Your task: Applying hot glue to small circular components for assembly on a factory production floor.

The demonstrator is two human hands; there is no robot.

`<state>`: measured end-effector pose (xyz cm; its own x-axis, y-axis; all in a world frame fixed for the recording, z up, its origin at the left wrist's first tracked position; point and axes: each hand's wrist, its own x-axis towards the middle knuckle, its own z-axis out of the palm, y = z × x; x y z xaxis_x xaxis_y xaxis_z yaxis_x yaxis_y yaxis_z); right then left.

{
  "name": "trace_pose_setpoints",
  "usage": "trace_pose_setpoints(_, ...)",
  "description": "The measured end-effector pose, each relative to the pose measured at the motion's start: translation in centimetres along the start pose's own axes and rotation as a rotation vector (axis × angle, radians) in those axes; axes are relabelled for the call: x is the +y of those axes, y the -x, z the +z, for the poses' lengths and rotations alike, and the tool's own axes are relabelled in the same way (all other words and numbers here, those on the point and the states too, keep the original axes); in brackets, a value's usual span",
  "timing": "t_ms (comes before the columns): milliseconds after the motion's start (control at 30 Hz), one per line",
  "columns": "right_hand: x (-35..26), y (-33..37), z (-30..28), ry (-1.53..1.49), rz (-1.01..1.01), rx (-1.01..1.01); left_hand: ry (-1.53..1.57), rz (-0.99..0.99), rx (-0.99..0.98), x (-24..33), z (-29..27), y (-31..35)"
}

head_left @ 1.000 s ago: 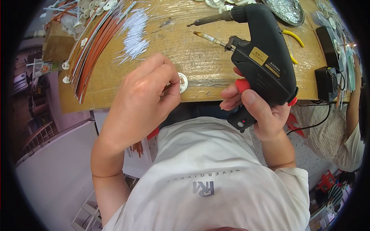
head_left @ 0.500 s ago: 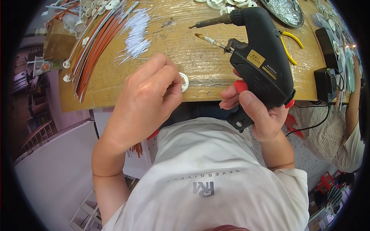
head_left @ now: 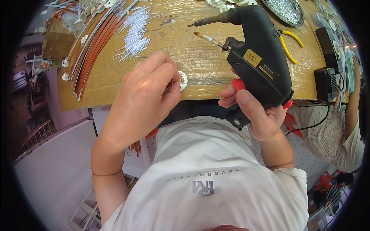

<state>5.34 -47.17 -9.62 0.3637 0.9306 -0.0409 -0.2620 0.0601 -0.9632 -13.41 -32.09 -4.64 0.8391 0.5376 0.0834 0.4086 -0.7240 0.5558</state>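
My right hand (head_left: 262,117) is wrapped around the handle of a black soldering gun (head_left: 260,46) with a red trigger (head_left: 238,84). The gun's dark tip points left over the table, and a thin feed tube (head_left: 208,38) with a brown end runs just below it. Fingers bent in a pinch, my left hand (head_left: 144,88) is at the table's front edge. Beside its fingertips lies a small round white disc (head_left: 184,81) with brownish metal spots, partly covered by the fingers. Whatever the pinch holds is hidden behind the hand.
On the wooden table (head_left: 208,82) are a pile of short white wires (head_left: 135,36) and long orange-brown strips (head_left: 90,54) at left. Yellow-handled pliers (head_left: 287,50), a tray of silvery bits (head_left: 287,11) and a black box (head_left: 326,82) stand right. Another person's arm (head_left: 352,107) shows far right.
The soldering gun has tilted and shifted slightly left in my right hand. My left hand keeps its pinch beside the disc; the whole view has shifted a little.
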Motion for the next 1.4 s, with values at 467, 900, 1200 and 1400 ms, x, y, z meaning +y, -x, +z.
trace_pose_setpoints(467,0.6,0.3,-0.8,0.090,-0.044,-0.067,-0.086,0.013,-0.046,0.1,-0.3,-0.5)
trace_pose_setpoints(900,0.1,1.6,-1.1,0.065,-0.063,-0.072,-0.016,0.049,-0.036,-0.4,-0.2,-0.4)
trace_pose_setpoints(1200,1.1,4.1,-2.6,-0.060,0.179,-0.052,0.086,0.037,0.036,-0.7,0.5,0.1)
trace_pose_setpoints(1400,1.8,4.1,-3.2,-0.049,0.196,-0.142,0.097,0.041,0.060,-0.9,0.6,0.2)
